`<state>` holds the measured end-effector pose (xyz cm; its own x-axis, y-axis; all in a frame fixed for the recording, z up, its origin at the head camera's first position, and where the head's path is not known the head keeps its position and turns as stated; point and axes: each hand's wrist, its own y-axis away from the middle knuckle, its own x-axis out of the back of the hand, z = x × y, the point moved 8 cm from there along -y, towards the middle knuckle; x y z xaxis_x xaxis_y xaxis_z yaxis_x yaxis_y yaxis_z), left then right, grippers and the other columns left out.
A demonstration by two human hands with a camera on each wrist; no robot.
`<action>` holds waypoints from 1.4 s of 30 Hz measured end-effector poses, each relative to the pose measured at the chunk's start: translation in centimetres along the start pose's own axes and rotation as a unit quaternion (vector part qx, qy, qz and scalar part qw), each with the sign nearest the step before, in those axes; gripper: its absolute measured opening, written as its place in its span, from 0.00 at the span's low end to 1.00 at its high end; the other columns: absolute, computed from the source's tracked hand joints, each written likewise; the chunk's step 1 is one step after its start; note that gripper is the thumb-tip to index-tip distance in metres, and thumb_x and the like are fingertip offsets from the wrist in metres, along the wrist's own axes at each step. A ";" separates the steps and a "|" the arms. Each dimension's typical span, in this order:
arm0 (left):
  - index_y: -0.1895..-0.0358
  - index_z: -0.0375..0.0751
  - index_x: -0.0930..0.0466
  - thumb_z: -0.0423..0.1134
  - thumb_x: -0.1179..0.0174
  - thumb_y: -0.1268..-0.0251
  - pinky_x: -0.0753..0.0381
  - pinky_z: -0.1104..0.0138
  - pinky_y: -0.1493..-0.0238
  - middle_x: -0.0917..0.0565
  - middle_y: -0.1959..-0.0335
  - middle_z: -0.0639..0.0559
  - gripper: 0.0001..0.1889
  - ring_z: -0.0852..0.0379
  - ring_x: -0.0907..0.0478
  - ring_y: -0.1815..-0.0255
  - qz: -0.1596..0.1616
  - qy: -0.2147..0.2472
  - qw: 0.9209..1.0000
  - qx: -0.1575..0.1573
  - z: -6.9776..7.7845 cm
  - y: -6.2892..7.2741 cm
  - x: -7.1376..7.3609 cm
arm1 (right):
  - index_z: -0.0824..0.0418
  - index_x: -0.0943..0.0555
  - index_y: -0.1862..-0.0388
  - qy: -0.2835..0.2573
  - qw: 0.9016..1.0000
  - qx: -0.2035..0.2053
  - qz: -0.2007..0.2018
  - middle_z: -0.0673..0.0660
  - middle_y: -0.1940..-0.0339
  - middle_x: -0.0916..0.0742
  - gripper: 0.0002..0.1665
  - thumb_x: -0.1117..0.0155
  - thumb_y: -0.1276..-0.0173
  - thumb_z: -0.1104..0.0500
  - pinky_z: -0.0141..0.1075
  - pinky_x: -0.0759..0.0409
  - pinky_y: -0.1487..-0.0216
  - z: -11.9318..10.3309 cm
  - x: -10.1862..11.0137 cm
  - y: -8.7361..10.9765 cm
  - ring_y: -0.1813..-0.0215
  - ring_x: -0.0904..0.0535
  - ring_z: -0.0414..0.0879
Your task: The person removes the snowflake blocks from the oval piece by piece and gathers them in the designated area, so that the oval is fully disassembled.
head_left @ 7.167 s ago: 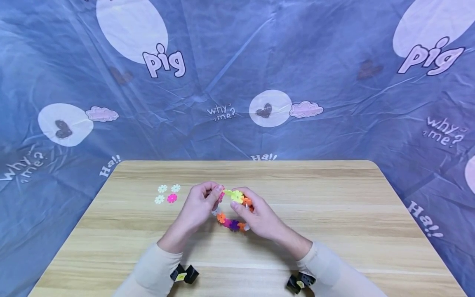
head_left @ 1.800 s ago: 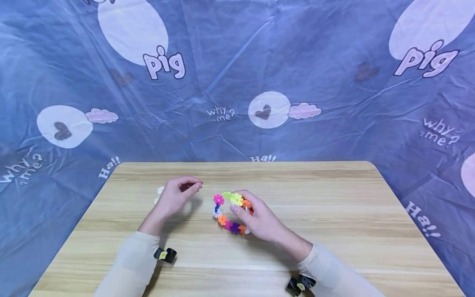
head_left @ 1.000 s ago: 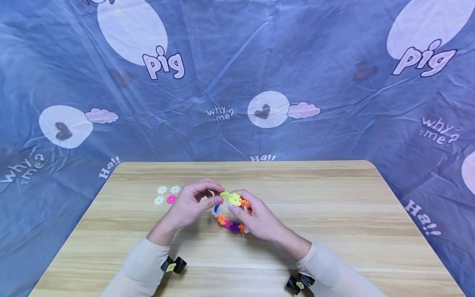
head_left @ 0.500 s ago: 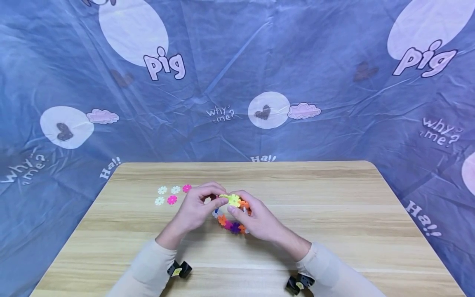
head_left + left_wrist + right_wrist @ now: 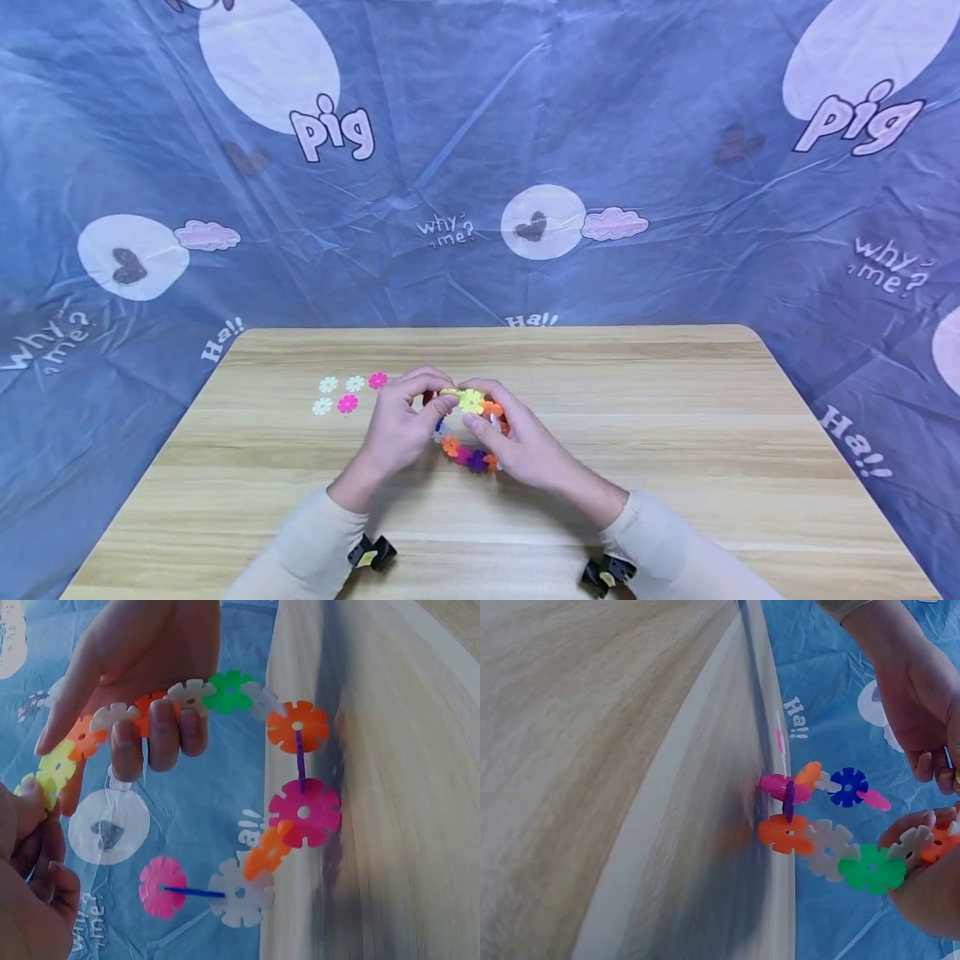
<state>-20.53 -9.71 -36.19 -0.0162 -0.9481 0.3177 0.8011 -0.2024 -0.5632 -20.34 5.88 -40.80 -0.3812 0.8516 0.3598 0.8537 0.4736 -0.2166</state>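
Left grip (image 5: 400,425) has its thumb and forefinger nearly together, pinching the yellow end (image 5: 52,759) of a chain of flower-shaped discs (image 5: 316,823); right grip (image 5: 519,437) is curled about the same chain farther along. Behind everything spreads a wrinkled blue cloth (image 5: 450,100), printed with "pig" twice near the top, "why me?" at left, centre and right, and "Ha!!" in three places lower down. Next comes the wood-grain desk (image 5: 675,400), with two pale sleeves (image 5: 300,542) reaching over it. The chain bends into an open loop over the desk, between the two grips; its pink end disc (image 5: 156,879) is apart from the yellow end. I cannot tell whether its lowest discs touch the desk. A black device (image 5: 381,553) sits at each wrist, bearing a yellow label too small to read. Smallest are the loose discs on the desk, left of the left grip: three pale ones (image 5: 325,386) and two pink ones (image 5: 342,405).
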 end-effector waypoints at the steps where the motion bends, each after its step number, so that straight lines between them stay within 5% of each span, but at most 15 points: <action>1: 0.62 0.34 0.11 0.25 0.29 0.32 0.23 0.71 0.67 0.10 0.65 0.44 0.02 0.63 0.23 0.69 0.005 -0.004 1.000 -0.007 0.1 0.0 0.0 | 0.50 0.28 0.23 -0.001 1.000 0.000 0.001 0.55 0.30 0.17 0.26 0.40 0.15 0.53 0.37 0.18 0.37 0.0 0.0 0.0 0.41 0.18 0.44; 7: 0.64 0.35 0.14 0.23 0.31 0.32 0.23 0.70 0.65 0.13 0.67 0.46 0.05 0.62 0.24 0.67 0.020 -0.036 0.998 -0.045 0.5 0.2 -0.4 | 0.52 0.29 0.24 -0.017 1.000 0.008 -0.001 0.64 0.39 0.15 0.24 0.40 0.15 0.55 0.34 0.17 0.49 -0.1 -0.3 0.0 0.54 0.20 0.43; 16: 0.63 0.36 0.18 0.25 0.34 0.29 0.22 0.68 0.63 0.15 0.66 0.47 0.05 0.63 0.25 0.66 0.024 -0.061 0.997 -0.035 0.2 0.4 -0.4 | 0.51 0.27 0.27 -0.015 1.000 0.015 0.006 0.59 0.38 0.15 0.22 0.39 0.15 0.55 0.38 0.17 0.43 -0.1 -0.3 -0.1 0.48 0.19 0.44; 20: 0.61 0.34 0.15 0.25 0.34 0.28 0.22 0.70 0.61 0.13 0.64 0.46 0.02 0.63 0.25 0.64 0.031 -0.060 0.998 -0.008 -0.4 0.5 0.3 | 0.51 0.27 0.27 -0.018 1.000 0.007 0.005 0.58 0.37 0.15 0.22 0.39 0.15 0.54 0.37 0.16 0.40 0.0 -0.3 0.0 0.44 0.18 0.45; 27: 0.57 0.36 0.12 0.30 0.35 0.24 0.21 0.69 0.60 0.12 0.62 0.46 0.03 0.59 0.23 0.64 0.037 -0.076 0.993 0.084 -2.3 0.7 2.2 | 0.49 0.27 0.26 -0.018 1.000 -0.009 0.004 0.55 0.37 0.15 0.23 0.39 0.15 0.52 0.40 0.17 0.36 0.1 -0.3 0.0 0.41 0.17 0.46; 37: 0.53 0.35 0.09 0.31 0.34 0.24 0.19 0.71 0.58 0.10 0.54 0.43 0.06 0.60 0.21 0.61 0.049 -0.090 0.986 0.133 -3.3 0.9 4.3 | 0.48 0.26 0.26 -0.010 1.000 -0.014 0.006 0.51 0.36 0.15 0.23 0.38 0.15 0.51 0.37 0.19 0.34 0.0 -0.2 0.0 0.39 0.19 0.45; 42: 0.52 0.36 0.09 0.31 0.30 0.28 0.22 0.73 0.62 0.08 0.59 0.41 0.06 0.60 0.23 0.65 0.068 -0.104 0.975 0.182 -4.0 1.3 5.1 | 0.49 0.26 0.27 -0.012 1.000 -0.012 0.006 0.54 0.37 0.15 0.22 0.38 0.15 0.52 0.35 0.19 0.38 -0.1 -0.2 0.0 0.42 0.18 0.45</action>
<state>-22.01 -15.81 -38.37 0.1974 -0.8821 0.4278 0.9470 0.0588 -0.3157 -20.19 5.71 -40.82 -0.3789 0.8626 0.3352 0.8665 0.4579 -0.1989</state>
